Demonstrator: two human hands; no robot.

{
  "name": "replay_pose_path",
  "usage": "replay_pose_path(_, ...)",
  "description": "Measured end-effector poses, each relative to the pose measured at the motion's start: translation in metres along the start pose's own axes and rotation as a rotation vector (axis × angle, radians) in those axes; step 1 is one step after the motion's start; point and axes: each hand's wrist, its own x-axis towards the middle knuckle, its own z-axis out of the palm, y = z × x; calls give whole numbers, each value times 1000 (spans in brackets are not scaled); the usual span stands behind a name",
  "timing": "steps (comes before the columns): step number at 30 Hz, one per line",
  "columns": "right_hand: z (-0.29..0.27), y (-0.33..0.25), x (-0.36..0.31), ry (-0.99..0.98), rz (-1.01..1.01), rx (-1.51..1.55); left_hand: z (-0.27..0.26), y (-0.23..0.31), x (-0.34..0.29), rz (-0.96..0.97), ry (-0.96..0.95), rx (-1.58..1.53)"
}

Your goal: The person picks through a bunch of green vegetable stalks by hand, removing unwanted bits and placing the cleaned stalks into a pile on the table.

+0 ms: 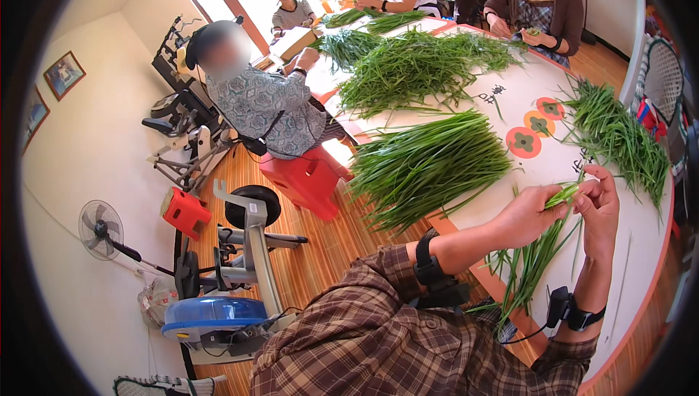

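Above the near right part of the white table, my left hand (530, 215) is closed around a small bunch of garlic chives (562, 195). The pale green ends stick out toward my right hand, and long leaves hang down below. My right hand (600, 203) meets those ends, thumb and fingers pinched on them; exactly how many stalks it grips is hidden. Under my hands, loose chives (526, 268) trail over the table edge. A large, neatly aligned pile of chives (433, 163) lies left of my left hand. Another heap of chives (619, 134) is beyond my right hand.
The white table (502, 93) has an orange edge and printed orange fruit. A big tangled chive heap (422, 68) covers its middle. Several people work around it, one (266, 104) on a red stool (302, 177). Exercise machines (251, 250) and a fan (100, 228) stand at left.
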Motion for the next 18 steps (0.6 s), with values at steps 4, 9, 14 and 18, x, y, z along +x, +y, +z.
replay_pose_path(4,-6,1,4,137,9,-61,1,-5,4,-131,-13,-222)
replay_pose_path(9,-28,4,18,282,-104,118,-5,-12,1,-198,78,-285)
replay_pose_path(14,-19,-13,11,4,12,157,5,-17,7,-216,93,-391)
replay_pose_path(18,-13,-13,4,-128,33,99,8,-21,7,-145,-26,-198)
